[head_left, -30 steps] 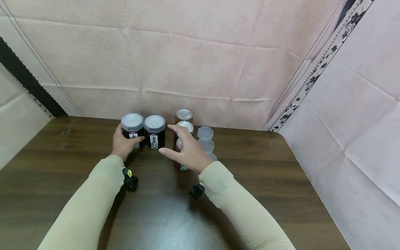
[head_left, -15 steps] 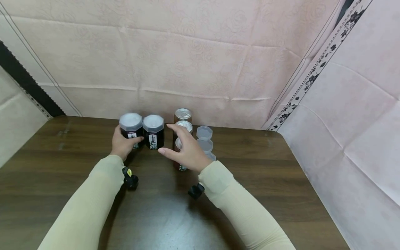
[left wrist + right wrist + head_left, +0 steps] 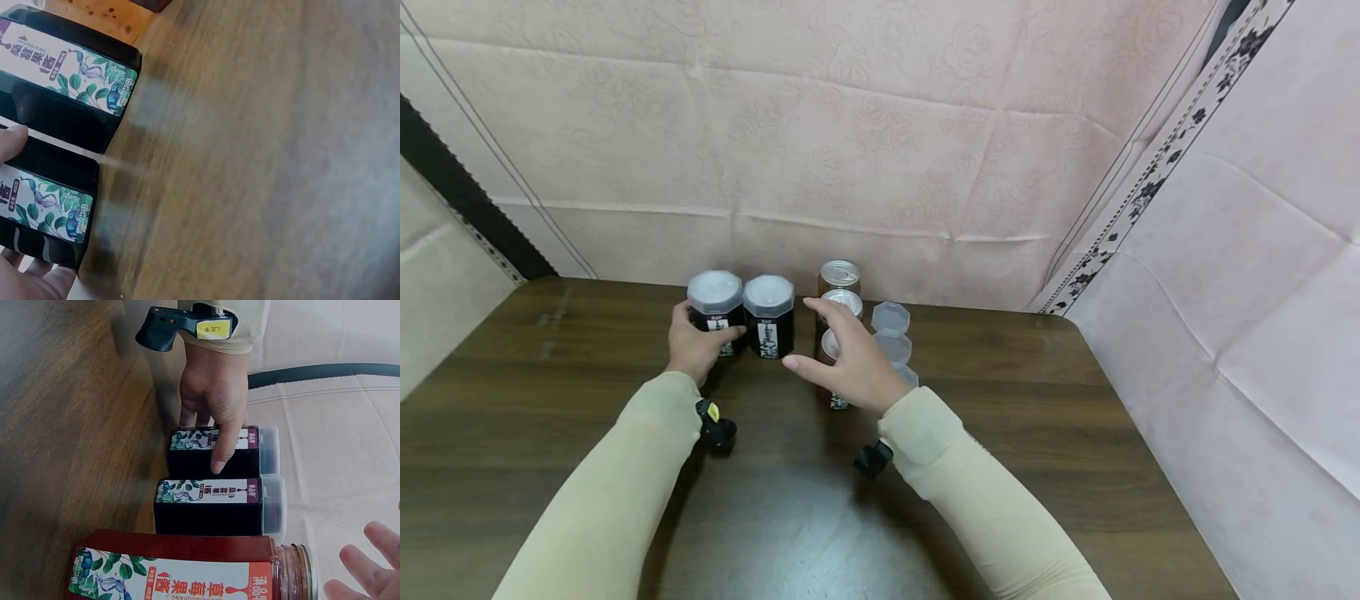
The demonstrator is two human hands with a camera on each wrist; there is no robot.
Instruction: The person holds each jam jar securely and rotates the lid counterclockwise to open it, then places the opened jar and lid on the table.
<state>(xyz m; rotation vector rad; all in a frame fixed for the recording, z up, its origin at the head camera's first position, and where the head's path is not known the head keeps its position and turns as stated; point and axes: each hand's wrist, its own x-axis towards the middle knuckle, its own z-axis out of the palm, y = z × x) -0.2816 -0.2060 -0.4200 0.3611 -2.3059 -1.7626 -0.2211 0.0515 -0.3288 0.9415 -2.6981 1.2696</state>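
In the head view my left hand grips a dark jam jar at the back left, thumb across its front. A second dark jam jar stands upright close to its right; both wear clear, faceted plastic caps. My right hand is held with thumb and fingers spread, holding nothing, near a column of metal-lidded jam jars, and hides part of them. In the right wrist view the nearest of these is a red jam jar with an orange-and-white label, its metal lid apart from my right fingertips.
Several loose clear plastic caps lie in a column right of the metal-lidded jars. The brown wooden table ends at a pale cloth backdrop behind the jars. An amber jar shows at the left wrist view's top.
Both hands hold almost the same place; the left still grips its dark jam jar and the right has barely shifted. The jars and caps stay where they were.
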